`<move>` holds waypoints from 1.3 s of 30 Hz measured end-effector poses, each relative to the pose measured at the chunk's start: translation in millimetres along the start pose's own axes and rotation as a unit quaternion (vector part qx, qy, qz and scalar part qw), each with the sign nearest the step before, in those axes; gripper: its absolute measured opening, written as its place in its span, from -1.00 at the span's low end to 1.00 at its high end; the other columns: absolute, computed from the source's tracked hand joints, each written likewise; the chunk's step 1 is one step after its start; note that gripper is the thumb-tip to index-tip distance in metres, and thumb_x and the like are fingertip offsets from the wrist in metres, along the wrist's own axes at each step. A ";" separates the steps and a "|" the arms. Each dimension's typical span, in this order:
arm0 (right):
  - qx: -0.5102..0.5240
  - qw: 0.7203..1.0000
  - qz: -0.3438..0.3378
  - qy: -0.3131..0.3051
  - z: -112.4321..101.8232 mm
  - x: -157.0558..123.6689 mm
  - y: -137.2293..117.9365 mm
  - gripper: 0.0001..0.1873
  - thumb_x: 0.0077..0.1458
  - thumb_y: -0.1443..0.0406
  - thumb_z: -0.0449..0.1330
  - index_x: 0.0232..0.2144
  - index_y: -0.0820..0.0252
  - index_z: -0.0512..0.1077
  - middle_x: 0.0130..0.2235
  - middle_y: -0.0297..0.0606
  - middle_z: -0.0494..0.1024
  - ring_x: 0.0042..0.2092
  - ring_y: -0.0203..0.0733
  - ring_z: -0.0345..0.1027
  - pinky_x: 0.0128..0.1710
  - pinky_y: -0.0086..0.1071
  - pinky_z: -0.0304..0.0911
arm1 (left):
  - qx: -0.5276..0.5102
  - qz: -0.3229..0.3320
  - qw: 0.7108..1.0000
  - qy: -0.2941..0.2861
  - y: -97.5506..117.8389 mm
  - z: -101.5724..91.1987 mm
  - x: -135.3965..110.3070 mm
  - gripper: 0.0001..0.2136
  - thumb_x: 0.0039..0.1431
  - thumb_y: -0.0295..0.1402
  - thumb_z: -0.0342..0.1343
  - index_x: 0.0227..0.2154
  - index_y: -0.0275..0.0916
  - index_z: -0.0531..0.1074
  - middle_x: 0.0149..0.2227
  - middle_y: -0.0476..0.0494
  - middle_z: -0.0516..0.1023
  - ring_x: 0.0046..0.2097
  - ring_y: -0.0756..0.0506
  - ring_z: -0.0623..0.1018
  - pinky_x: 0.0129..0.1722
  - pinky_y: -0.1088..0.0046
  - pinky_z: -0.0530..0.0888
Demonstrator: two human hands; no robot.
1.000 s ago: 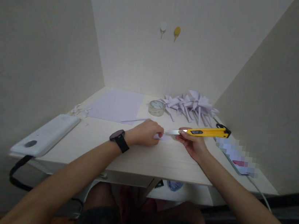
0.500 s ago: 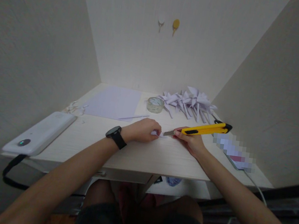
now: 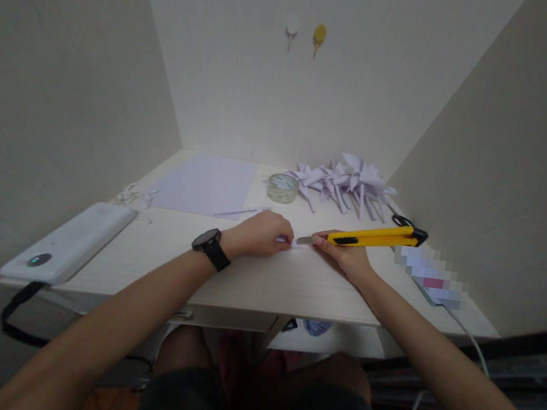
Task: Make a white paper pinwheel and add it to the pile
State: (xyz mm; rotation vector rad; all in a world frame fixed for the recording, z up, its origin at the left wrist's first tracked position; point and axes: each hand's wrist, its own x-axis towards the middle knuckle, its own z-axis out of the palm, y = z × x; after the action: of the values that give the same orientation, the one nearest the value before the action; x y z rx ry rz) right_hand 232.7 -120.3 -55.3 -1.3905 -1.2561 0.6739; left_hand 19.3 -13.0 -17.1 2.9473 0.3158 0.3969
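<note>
1. Across a pale surface (image 3: 243, 285), walled in on three sides, now looking at a clear tape roll (image 3: 282, 193), lying flat toward the back.
2. Nearer to the body than the tape roll: pinching a small slip of white paper (image 3: 281, 238) with the left hand (image 3: 264, 234), fingers bent closed on it, most of it hidden.
3. Nearer than the tape roll and to its right: gripping a yellow utility knife (image 3: 370, 235) with the right hand (image 3: 347, 258), fingers clasped round its front end, blade aimed toward the slip.
4. Seeing the blade tip just beside the left fingers; cannot tell whether touching the slip.
5. Left of the tape roll: spotting a large paper sheet (image 3: 200, 185), a thin paper stick (image 3: 239, 212) by its near edge, and, farther out, a white device (image 3: 72, 239).
6. Right of the tape roll: finding piled paper pinwheels (image 3: 352, 178).
</note>
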 end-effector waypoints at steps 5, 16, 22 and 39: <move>-0.001 1.000 -0.006 -0.002 1.0 -1.4 -2.3 -0.68 -0.16 0.03 0.42 -0.42 0.11 0.62 -0.43 -0.27 0.63 -0.33 -0.13 0.46 -0.23 -0.27 0.37 | -0.001 -0.003 1.000 0.003 1.2 0.5 -0.2 -0.87 0.16 -0.39 0.13 -0.32 -0.22 0.59 -0.25 -0.14 0.65 -0.17 -0.13 0.58 -0.05 0.33 0.39; -0.025 1.000 -0.008 -0.007 2.0 -4.3 -9.5 -0.67 -0.16 0.01 0.41 -0.44 0.12 0.62 -0.43 -0.28 0.63 -0.35 -0.13 0.44 -0.24 -0.26 0.35 | 0.000 -0.007 1.000 0.001 2.1 -0.1 -1.0 -0.87 0.16 -0.39 0.13 -0.32 -0.22 0.59 -0.24 -0.14 0.64 -0.16 -0.12 0.57 -0.05 0.34 0.40; -0.023 1.000 -0.008 -0.016 0.7 -3.5 -5.7 -0.64 -0.15 0.01 0.41 -0.40 0.14 0.62 -0.39 -0.23 0.64 -0.32 -0.12 0.45 -0.22 -0.25 0.35 | 0.002 -0.003 1.000 0.003 1.6 0.2 -0.9 -0.87 0.15 -0.39 0.14 -0.32 -0.22 0.59 -0.24 -0.15 0.64 -0.16 -0.12 0.57 -0.06 0.35 0.40; -0.061 0.998 -0.011 -0.021 1.4 -5.3 -9.6 -0.62 -0.13 -0.02 0.37 -0.39 0.15 0.61 -0.38 -0.24 0.64 -0.29 -0.08 0.48 -0.20 -0.22 0.38 | 0.013 0.002 1.000 0.011 1.8 0.4 -0.7 -0.88 0.15 -0.40 0.16 -0.32 -0.23 0.60 -0.27 -0.15 0.65 -0.19 -0.11 0.58 -0.09 0.35 0.41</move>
State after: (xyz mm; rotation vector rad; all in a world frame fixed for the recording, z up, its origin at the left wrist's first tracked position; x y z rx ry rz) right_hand 226.9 -126.2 -47.9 -1.4671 -1.3628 0.6215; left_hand 19.1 -15.0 -17.3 2.9718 0.3205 0.4277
